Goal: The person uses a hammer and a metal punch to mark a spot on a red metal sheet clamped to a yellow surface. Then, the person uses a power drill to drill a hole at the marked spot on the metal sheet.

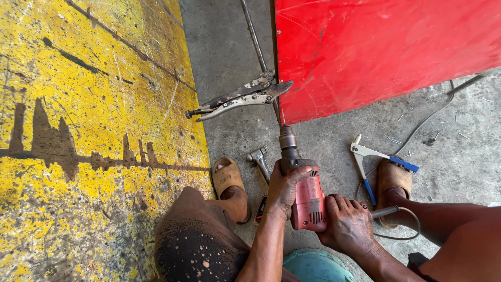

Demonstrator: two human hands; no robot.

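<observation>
Both my hands grip a red electric drill (308,201) pointed away from me. My left hand (286,188) wraps the front of its body near the metal chuck (287,141). My right hand (347,225) closes on the rear handle. The bit meets the lower corner of a red metal sheet (376,49). Grey locking pliers (237,98) are clamped on that sheet's left edge, along a thin metal rod (254,36). The drill's grey cord (409,224) loops off to the right.
A hand riveter with blue grips (373,164) lies on the concrete floor by my right sandal (394,180). A second clamp tool (259,162) lies next to my left sandal (228,180). A paint-spattered yellow panel (88,136) fills the left. Small rivet pins (449,122) are scattered at right.
</observation>
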